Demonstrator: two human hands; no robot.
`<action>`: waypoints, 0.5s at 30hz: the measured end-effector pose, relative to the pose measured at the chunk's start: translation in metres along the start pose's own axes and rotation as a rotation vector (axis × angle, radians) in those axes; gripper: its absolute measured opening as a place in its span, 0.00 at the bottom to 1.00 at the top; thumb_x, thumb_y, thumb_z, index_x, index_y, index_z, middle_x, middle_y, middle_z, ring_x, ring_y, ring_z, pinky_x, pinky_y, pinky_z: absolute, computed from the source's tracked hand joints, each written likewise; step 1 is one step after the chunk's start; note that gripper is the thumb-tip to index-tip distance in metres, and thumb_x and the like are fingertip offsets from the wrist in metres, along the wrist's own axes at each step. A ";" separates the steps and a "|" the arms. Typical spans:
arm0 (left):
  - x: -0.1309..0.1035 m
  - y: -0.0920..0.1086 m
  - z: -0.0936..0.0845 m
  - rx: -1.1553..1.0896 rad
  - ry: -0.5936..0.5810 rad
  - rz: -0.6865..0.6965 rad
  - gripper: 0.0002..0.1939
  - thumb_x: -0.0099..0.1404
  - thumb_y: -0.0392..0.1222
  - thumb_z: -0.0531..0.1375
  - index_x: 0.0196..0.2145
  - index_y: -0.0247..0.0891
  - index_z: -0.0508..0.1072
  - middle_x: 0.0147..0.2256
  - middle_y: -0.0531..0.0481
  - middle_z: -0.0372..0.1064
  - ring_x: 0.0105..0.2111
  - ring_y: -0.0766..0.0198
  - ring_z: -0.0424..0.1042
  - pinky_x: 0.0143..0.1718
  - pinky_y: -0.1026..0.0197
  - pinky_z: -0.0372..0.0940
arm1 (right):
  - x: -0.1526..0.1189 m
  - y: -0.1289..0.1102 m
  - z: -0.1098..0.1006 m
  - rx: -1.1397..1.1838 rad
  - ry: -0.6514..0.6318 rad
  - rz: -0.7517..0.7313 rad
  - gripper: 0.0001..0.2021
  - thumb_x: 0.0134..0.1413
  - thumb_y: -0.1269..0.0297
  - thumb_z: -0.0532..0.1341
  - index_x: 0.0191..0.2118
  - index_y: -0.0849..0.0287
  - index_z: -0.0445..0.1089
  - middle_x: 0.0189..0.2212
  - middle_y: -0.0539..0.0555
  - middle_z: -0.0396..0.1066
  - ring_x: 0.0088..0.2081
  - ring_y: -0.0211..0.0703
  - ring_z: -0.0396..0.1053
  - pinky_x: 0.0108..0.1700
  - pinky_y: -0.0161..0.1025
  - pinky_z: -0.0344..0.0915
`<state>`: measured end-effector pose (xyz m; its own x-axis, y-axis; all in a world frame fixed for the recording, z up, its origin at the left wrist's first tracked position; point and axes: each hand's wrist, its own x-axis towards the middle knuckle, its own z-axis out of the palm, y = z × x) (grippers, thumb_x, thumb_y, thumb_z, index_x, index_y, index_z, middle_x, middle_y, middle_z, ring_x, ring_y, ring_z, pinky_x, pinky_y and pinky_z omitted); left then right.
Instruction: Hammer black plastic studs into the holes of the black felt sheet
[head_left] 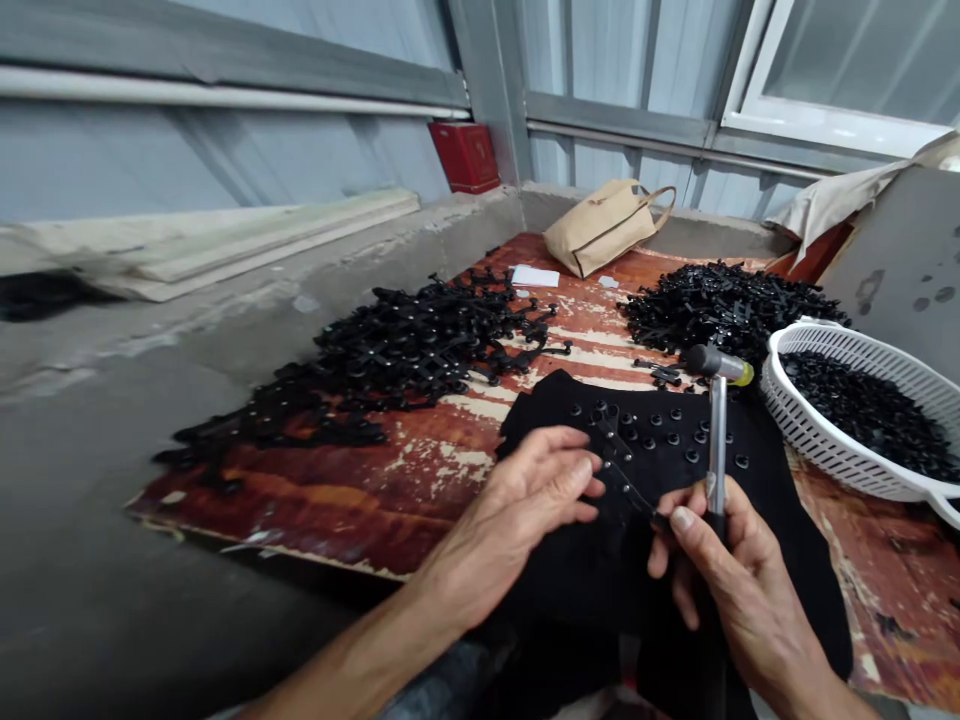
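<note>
My right hand holds a hammer by its dark handle, head upward, and its thumb and finger pinch one end of a thin black part with shiny rivets. My left hand is over the left side of a black cloth, fingers apart and bent a little, nothing seen in it. Small round black pieces are scattered on the cloth beyond both hands. Another riveted black strip lies among them, near my left fingertips.
Black part piles lie at left and back right of the worn red board. A white basket of small black pieces stands right. Behind are a tan bag, a white card and a red box.
</note>
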<state>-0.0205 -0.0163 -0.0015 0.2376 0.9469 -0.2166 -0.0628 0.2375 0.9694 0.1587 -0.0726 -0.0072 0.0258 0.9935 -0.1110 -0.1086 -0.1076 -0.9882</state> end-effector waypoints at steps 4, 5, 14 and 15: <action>-0.007 -0.008 0.021 -0.216 -0.190 -0.111 0.20 0.54 0.56 0.65 0.35 0.36 0.70 0.32 0.50 0.69 0.29 0.66 0.70 0.33 0.62 0.66 | -0.003 0.010 0.006 -0.014 -0.016 0.030 0.19 0.57 0.46 0.61 0.34 0.57 0.58 0.23 0.47 0.73 0.12 0.27 0.59 0.14 0.25 0.52; -0.008 -0.009 0.023 -0.209 -0.195 -0.110 0.20 0.55 0.56 0.65 0.34 0.36 0.69 0.30 0.52 0.68 0.26 0.68 0.68 0.30 0.63 0.66 | -0.004 0.012 0.006 -0.009 -0.039 0.052 0.20 0.57 0.45 0.60 0.34 0.56 0.57 0.23 0.48 0.73 0.12 0.27 0.59 0.14 0.25 0.52; 0.006 -0.007 0.007 -0.045 -0.295 -0.183 0.21 0.54 0.58 0.64 0.27 0.37 0.64 0.24 0.57 0.60 0.15 0.76 0.56 0.14 0.71 0.48 | -0.008 0.021 -0.005 -0.050 -0.138 0.138 0.19 0.60 0.43 0.57 0.36 0.55 0.58 0.17 0.42 0.67 0.12 0.29 0.57 0.14 0.26 0.53; 0.007 -0.006 0.005 -0.004 -0.272 -0.171 0.23 0.54 0.60 0.63 0.26 0.37 0.64 0.22 0.58 0.59 0.15 0.77 0.54 0.14 0.71 0.47 | -0.008 0.020 -0.005 -0.058 -0.134 0.134 0.19 0.60 0.42 0.57 0.37 0.55 0.58 0.18 0.43 0.67 0.12 0.29 0.56 0.13 0.26 0.52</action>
<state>-0.0132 -0.0122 -0.0083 0.4954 0.8008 -0.3365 -0.0031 0.3890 0.9212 0.1612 -0.0827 -0.0268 -0.1176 0.9658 -0.2311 -0.0445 -0.2377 -0.9703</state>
